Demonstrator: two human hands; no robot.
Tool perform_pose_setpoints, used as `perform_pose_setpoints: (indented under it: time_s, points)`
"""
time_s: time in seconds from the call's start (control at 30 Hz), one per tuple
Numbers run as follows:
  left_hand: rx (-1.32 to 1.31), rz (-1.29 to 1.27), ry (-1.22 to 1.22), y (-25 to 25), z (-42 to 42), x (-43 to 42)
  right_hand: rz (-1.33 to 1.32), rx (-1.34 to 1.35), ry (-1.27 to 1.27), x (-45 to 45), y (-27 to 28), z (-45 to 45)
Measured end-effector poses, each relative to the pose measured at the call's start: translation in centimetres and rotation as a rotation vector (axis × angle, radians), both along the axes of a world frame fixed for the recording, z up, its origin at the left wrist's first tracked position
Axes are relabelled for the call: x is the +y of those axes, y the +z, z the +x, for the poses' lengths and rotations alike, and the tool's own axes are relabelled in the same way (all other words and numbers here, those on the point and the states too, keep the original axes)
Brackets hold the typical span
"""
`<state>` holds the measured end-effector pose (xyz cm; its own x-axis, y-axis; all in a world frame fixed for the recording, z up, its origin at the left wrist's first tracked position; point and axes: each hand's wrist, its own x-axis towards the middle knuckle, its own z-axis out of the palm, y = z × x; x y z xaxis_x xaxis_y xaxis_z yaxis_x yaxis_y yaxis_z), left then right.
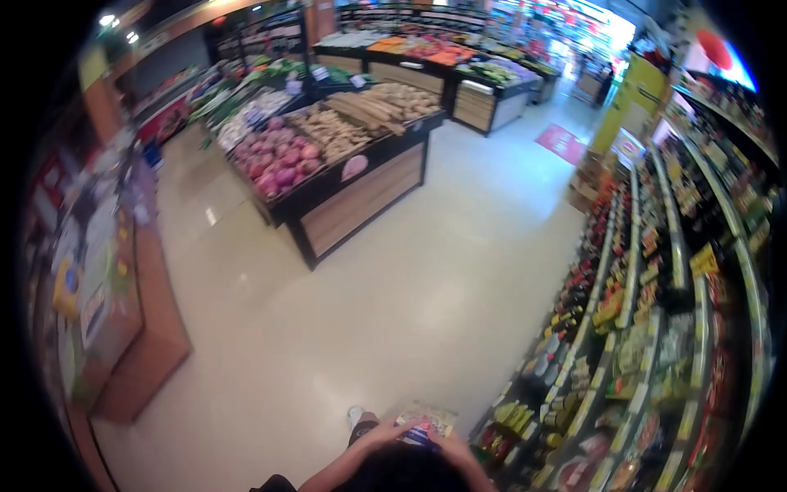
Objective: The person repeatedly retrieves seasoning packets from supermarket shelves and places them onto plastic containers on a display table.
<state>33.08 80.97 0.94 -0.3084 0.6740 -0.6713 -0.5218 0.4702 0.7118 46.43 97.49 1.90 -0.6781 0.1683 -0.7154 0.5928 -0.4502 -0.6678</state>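
Note:
At the bottom of the head view, a flat, colourful packet is held in front of the body, with yellowish and blue printing too blurred to read. My left hand grips its left side, fingers reaching over the front. On the right side, my right hand grips the lower edge. Dark hair or a head shape hides part of both forearms. A light shoe shows on the floor just left of the packet.
Stocked shelves with bottles and bags run close along my right. Ahead stands a produce stand with onions and ginger. A brown counter is at left. Pale floor lies between. More produce stands are farther back.

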Motion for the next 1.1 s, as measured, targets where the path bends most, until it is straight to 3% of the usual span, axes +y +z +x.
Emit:
perform_pose_setpoints:
  time_s: [0.03, 0.13, 0.17, 0.2, 0.23, 0.3, 0.33, 0.4, 0.43, 0.5, 0.53, 0.6, 0.67, 0.77, 0.9, 0.97, 1.07, 1.1]
  points:
    - [-0.026, 0.055, 0.072, 2.1, 0.8, 0.2, -0.043, -0.009, 0.080, 0.8, -0.1, 0.2]
    - [0.010, 0.068, 0.150, -0.8, 3.3, -0.5, -0.239, 0.063, 0.096, 1.6, -4.6, 0.7]
    - [0.015, -0.085, 0.166, -3.1, 3.7, -0.7, -0.315, 0.052, 0.110, 1.7, -5.0, 0.3]
    - [0.051, -0.069, 0.221, -2.7, 4.1, -1.0, -0.389, 0.038, 0.119, 1.9, -4.9, -0.5]
    - [0.087, -0.052, 0.271, -1.7, 4.0, -1.1, -0.460, 0.021, 0.124, 1.8, -3.9, -1.5]
    - [0.195, -0.089, 0.361, -0.3, 4.3, -1.7, -0.278, 0.088, 0.199, 1.3, 0.4, -2.7]
    - [0.228, -0.050, 0.427, 2.5, 4.1, -1.9, -0.185, 0.135, 0.227, 0.7, 3.2, -3.4]
    - [0.281, 0.026, 0.543, 9.8, 5.1, -2.6, -0.286, 0.144, 0.136, -0.7, 4.7, -2.9]
    - [0.209, -0.121, 0.449, 8.2, 5.3, -3.6, -0.311, 0.099, 0.128, -1.1, 3.3, -2.3]
    - [0.120, -0.191, 0.450, 6.2, 6.0, -4.7, -0.336, 0.017, 0.111, -2.1, -2.8, -1.3]
    - [0.078, -0.227, 0.449, 5.0, 6.5, -5.2, -0.281, 0.025, 0.116, -2.6, -3.4, -0.6]
    - [0.068, -0.154, 0.503, 1.9, 7.1, -6.1, -0.177, 0.052, 0.131, -3.9, -3.7, -1.2]
    - [0.066, 0.051, 0.631, 1.0, 8.0, -7.5, -0.413, 0.016, 0.100, -5.4, -3.5, -1.2]
    - [0.056, 0.015, 0.577, 1.9, 7.0, -10.2, -0.316, 0.085, 0.064, -7.7, -2.9, -1.4]
    - [0.169, -0.013, 0.697, 4.3, 6.2, -13.2, -0.307, 0.154, -0.052, -12.1, 0.2, -2.7]
    - [0.173, -0.050, 0.691, 2.6, 6.0, -15.5, -0.352, 0.117, -0.017, -14.1, 0.1, -3.1]
    - [0.053, -0.100, 0.710, -0.5, 6.1, -18.8, -0.360, -0.063, 0.033, -16.9, -4.9, -3.6]
    - [0.019, -0.103, 0.720, -2.2, 5.8, -19.9, -0.290, 0.032, 0.081, -17.8, -5.7, -4.1]
